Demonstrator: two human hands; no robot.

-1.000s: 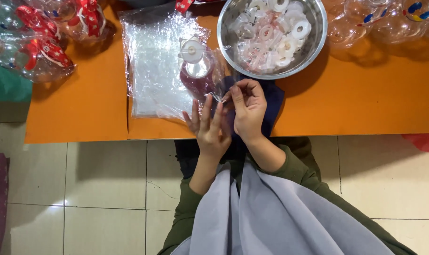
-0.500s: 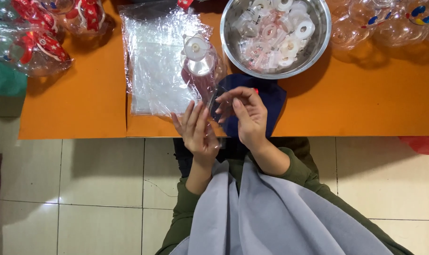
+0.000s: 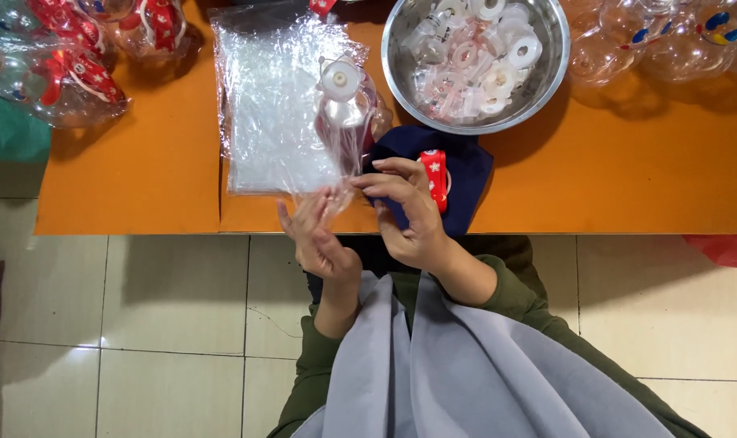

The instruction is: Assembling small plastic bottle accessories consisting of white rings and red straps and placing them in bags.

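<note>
clear bag (image 3: 348, 122) raised, hands lowered

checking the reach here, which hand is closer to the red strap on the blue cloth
Right. The right hand lies on the blue cloth, fingers beside the red strap. The left hand is farther left, at the clear bag.
</note>
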